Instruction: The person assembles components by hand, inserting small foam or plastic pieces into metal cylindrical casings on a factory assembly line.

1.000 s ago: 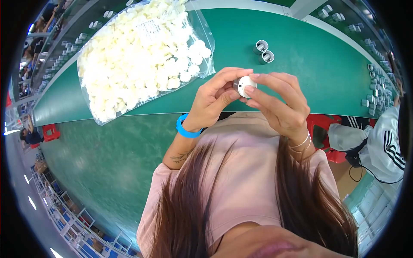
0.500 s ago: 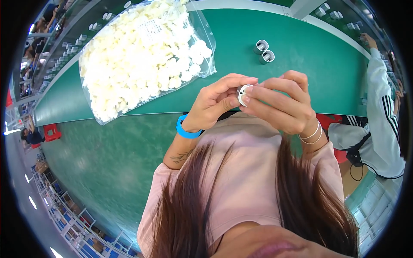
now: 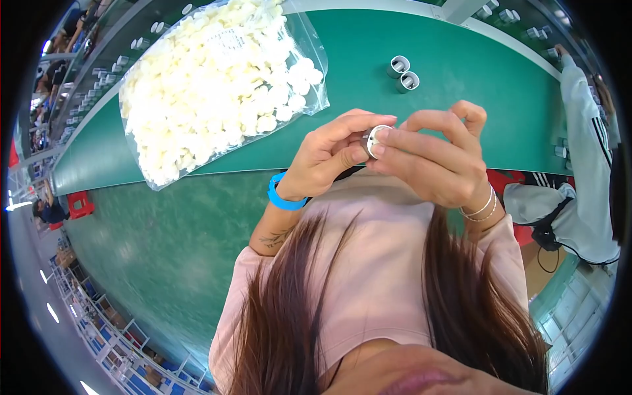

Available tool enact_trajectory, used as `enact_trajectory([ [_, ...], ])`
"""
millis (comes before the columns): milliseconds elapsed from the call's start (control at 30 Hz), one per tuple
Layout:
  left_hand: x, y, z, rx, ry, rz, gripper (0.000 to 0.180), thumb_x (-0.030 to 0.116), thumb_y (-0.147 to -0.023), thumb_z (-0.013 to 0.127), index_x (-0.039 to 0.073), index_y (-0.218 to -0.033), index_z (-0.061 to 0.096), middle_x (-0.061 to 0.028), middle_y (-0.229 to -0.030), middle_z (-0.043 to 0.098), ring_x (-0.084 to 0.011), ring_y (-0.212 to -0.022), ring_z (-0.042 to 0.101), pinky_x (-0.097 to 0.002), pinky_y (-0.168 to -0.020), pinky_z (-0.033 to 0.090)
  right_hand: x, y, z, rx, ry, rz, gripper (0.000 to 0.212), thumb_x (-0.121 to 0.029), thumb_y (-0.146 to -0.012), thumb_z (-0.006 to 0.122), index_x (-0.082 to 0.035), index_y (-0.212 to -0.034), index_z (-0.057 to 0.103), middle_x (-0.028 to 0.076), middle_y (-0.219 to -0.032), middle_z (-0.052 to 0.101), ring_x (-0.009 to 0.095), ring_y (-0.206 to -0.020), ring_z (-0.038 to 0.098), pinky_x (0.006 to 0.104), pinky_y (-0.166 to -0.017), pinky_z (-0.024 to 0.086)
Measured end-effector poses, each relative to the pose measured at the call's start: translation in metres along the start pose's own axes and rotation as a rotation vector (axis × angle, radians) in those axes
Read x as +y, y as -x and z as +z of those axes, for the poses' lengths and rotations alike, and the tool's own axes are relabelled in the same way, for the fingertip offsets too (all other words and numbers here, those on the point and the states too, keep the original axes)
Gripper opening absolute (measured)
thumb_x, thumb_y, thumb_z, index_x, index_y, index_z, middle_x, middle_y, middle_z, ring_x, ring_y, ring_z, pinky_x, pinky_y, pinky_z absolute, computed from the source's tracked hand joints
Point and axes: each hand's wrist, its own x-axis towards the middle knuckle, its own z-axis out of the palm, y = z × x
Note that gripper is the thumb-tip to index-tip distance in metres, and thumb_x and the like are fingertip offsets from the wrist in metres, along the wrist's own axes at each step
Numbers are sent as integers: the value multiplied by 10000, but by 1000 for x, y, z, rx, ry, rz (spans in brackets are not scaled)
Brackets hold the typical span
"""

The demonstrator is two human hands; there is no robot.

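My left hand (image 3: 326,155), with a blue wristband, pinches a small grey cylinder (image 3: 367,144) between thumb and fingers above the near edge of the green table. The cylinder's round white end is turned toward my right hand (image 3: 442,153). Thumb and fingertips of that hand press on a white round cap (image 3: 378,134) at this end; they cover much of it. Beyond my hands, two similar grey cylinders (image 3: 409,81) stand side by side on the table, their open tops showing metal parts inside. A large clear bag (image 3: 210,99) full of white round caps lies to the left.
The green table (image 3: 368,39) curves across the front. Behind it, a conveyor line (image 3: 99,99) carries several grey and white cylinders. A co-worker in a light grey sleeve (image 3: 582,125) sits at the right, reaching toward the line. A red stool (image 3: 80,205) stands far left.
The cylinder has turned slightly, and the dark holes seen in its white end are now mostly covered by my right fingertips. The co-worker's arm has shifted.
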Motion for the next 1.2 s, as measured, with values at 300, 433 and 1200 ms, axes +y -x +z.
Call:
enact_trajectory([
  [300, -9, 3, -3, 79, -71, 118, 354, 53, -934, 528, 10, -1285, 520, -108, -1286, 489, -127, -1013, 516, -244, -805, 454, -5, -1, 6, 75, -309, 318, 202, -120, -656, 780, -109, -841, 700, 4, -996, 639, 199, -878, 581, 330, -753, 376],
  [433, -11, 4, -2, 121, -206, 98, 339, 66, -927, 539, 36, -1265, 549, -120, -1247, 520, -172, -1031, 529, -258, -822, 457, -14, -4, -1, -45, -213, 441, 180, -84, -671, 758, -102, -839, 696, 5, -957, 646, 165, -856, 588, 308, -742, 406],
  [1200, -10, 14, -1, 172, -226, 133, 373, 90, -917, 571, -8, -1275, 536, -169, -1219, 540, -237, -1097, 560, -318, -873, 496, -34, -25, -8, -138, -16, 407, 129, -83, -659, 749, -93, -782, 713, 13, -962, 668, 136, -718, 610, 281, -674, 460],
])
